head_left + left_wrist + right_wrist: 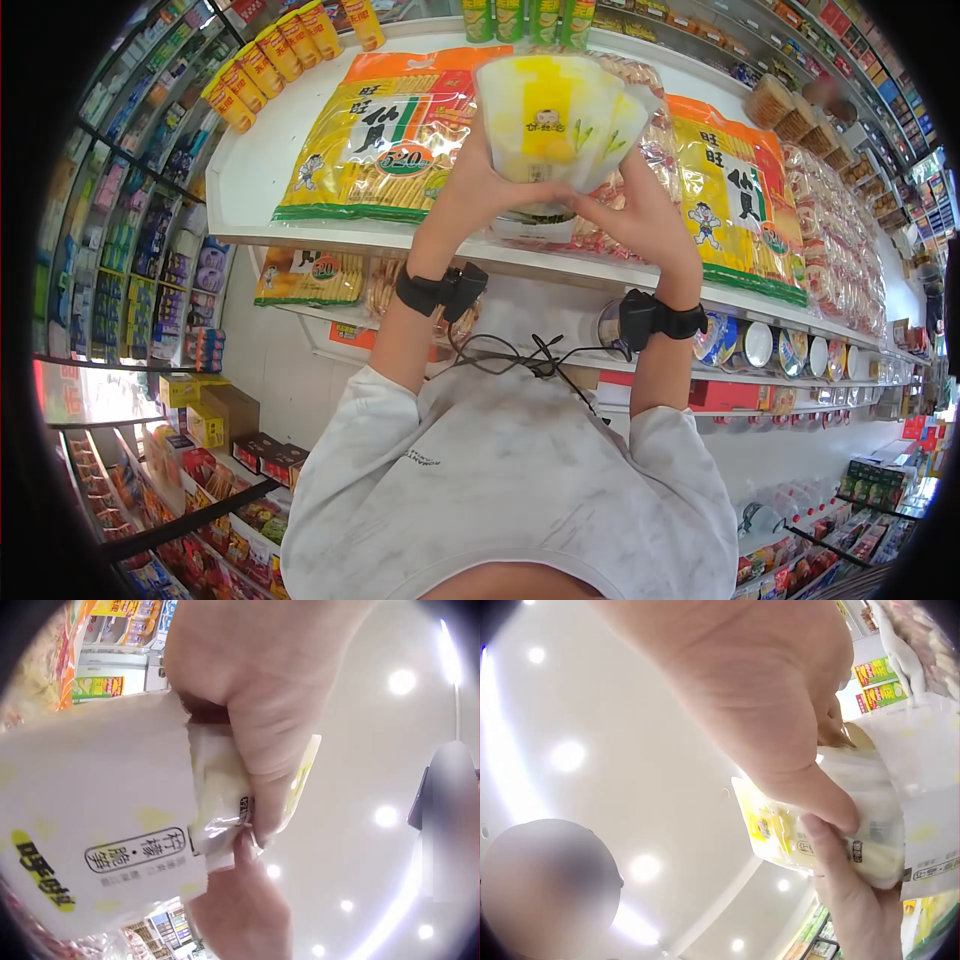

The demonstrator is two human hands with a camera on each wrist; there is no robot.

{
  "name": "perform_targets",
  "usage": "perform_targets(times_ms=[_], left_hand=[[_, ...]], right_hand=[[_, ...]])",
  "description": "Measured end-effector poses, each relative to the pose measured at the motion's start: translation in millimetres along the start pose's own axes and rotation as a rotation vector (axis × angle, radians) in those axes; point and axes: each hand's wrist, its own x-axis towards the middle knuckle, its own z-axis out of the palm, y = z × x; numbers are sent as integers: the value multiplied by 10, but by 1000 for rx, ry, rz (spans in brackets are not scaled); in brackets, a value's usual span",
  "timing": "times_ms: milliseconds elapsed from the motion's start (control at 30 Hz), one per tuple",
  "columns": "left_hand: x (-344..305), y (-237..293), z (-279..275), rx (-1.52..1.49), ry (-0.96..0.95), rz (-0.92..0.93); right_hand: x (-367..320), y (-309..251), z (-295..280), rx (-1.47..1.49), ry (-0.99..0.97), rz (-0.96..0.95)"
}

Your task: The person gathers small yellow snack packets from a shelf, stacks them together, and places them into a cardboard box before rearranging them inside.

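Several white-and-yellow packets [550, 115] are bunched together, gripped from both sides above the shelf. The left hand [475, 195] has the left edge and the right hand [640, 215] the right edge, with the thumbs meeting low in front. In the left wrist view, the left hand [262, 682] curls round the packets [221, 787] beside a white printed package [97, 810]; the right hand [244, 907] touches them from below. The right wrist view has the right hand [742, 690] pinching the packets [855, 802], the left thumb [829, 847] against its thumb. Most fingers are hidden behind.
A large yellow-orange snack bag [385, 140] lies on the white shelf [240, 190] at left, another [740, 200] at right. Red-and-white wrapped packs [840, 240] are beyond it. Yellow cartons [285, 55] and green canisters [530, 20] line the back. Round tubs [757, 343] stand below.
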Motion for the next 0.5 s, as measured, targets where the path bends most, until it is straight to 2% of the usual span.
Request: perform_targets(times_ms=[100,200,300,400,500], left_hand=[[-16,18,-30,70,-18,6],[-49,-42,-92,71,-27,0],[-63,-39,-109,69,-49,-54],[-101,-1,-80,104,-41,-53],[-84,12,-100,88,-69,-60]], right_hand=[[-77,44,1,125,-53,24],[-103,2,63,520,-46,209],[-5,-148,287,567,227,197],[161,-404,402,376,280,70],[163,-155,500,241,199,14]])
